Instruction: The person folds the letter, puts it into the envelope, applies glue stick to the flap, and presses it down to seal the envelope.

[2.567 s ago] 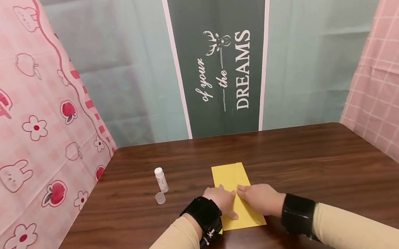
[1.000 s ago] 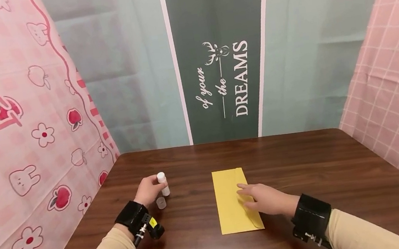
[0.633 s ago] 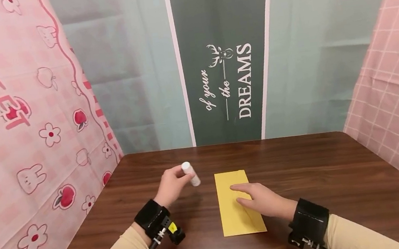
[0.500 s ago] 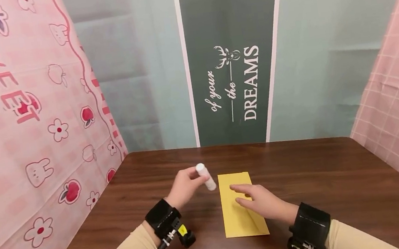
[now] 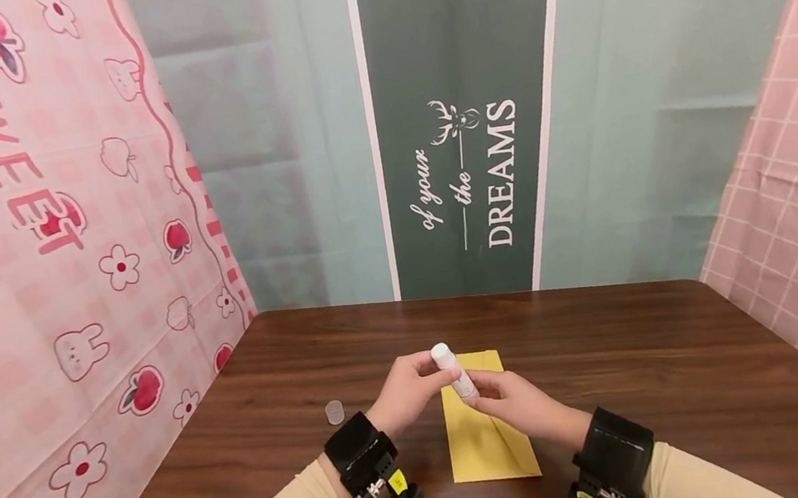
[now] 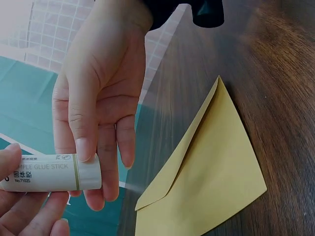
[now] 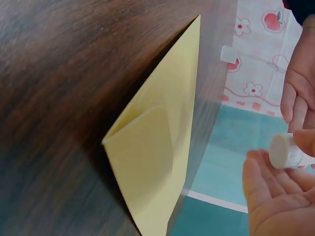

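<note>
A white glue stick (image 5: 454,370) is tilted above the yellow envelope (image 5: 479,444). My left hand (image 5: 408,391) grips its upper part between thumb and fingers. At the lower end, my right hand (image 5: 529,407) pinches it, the thumb lying on the base in the left wrist view. Printed lettering shows on the glue stick (image 6: 47,173) there. The envelope (image 7: 152,142) lies on the table with its side flap partly lifted in the right wrist view. Both hands hide part of the envelope's top in the head view.
A clear cap (image 5: 335,412) stands on the brown wooden table (image 5: 608,339), left of the envelope. Pink patterned cloth (image 5: 76,325) hangs on the left, a pink checked cloth (image 5: 797,171) on the right, and a green cloth (image 5: 283,172) at the back.
My left hand has left the envelope, picked up the glue stick beside the cap and carried it right. My right hand has lifted off the envelope and taken the stick's lower end.
</note>
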A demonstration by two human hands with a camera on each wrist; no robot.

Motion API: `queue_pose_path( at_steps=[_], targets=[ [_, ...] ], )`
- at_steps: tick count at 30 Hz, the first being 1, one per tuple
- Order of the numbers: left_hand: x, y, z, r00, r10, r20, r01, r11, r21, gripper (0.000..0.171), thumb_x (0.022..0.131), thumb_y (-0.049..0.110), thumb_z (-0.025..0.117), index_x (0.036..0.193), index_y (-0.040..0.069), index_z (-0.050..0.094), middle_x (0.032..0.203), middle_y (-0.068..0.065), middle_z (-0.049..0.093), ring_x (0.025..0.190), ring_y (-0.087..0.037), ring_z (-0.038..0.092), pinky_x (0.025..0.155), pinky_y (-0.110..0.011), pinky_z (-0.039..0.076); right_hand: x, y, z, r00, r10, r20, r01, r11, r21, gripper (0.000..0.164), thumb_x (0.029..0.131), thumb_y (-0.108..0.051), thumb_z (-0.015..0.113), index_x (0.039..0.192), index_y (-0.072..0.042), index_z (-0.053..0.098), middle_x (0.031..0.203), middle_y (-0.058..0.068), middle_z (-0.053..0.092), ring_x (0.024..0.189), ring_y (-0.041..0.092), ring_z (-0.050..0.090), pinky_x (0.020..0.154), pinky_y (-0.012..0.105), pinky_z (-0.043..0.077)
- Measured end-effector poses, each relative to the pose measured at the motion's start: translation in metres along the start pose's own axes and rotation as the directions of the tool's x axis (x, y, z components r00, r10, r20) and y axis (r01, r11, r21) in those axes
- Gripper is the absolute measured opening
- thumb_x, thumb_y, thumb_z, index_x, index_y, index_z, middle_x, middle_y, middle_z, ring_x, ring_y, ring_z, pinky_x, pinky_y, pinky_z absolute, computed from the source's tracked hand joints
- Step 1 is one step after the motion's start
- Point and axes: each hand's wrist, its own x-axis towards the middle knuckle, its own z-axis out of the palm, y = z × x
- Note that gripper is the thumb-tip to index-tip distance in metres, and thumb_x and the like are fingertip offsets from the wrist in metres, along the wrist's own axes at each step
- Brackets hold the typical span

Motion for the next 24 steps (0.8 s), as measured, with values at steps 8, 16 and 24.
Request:
queue_pose_path(
  at_steps=[8,16,24],
  targets=[
    [-0.009,0.022,0.004,1.0,-0.025,-0.01,0.025,1.0,-0.01,0.018,0.089,0.013,0.063,0.099,-0.002,0.068,0.093,-0.008,0.066,0.084,-0.016,0.055,0.076,-0.035,0.047,0.001,0.009,-0.001,0.998,0.042,-0.051,-0.043,0.999,-0.015,0.039,0.088,-0.021,0.065,0.119,0.003,0.06,0.11,0.014,0.064,0.098,0.026,0.062,0.079,0.035,0.051],
    [-0.004,0.013,0.009,1.0,-0.026,-0.013,0.026,0.999,-0.035,0.021,0.09,0.016,0.063,0.101,0.0,0.068,0.096,-0.007,0.067,0.088,-0.016,0.058,0.08,-0.039,0.049,0.003,0.011,0.002,0.99,0.002,-0.144,-0.026,0.986,-0.166,0.029,0.081,-0.022,0.073,0.101,-0.004,0.066,0.093,0.003,0.066,0.083,0.016,0.061,0.07,0.027,0.051],
    [0.001,-0.008,0.006,0.999,-0.04,0.003,0.04,0.998,-0.047,0.025,0.088,0.025,0.065,0.101,0.004,0.069,0.093,-0.005,0.067,0.084,-0.016,0.056,0.077,-0.041,0.048,-0.002,0.011,-0.003,0.999,0.003,0.048,-0.002,1.0,-0.018,0.035,0.092,-0.02,0.06,0.12,0.001,0.059,0.114,0.012,0.062,0.1,0.023,0.06,0.078,0.031,0.05]
  ],
)
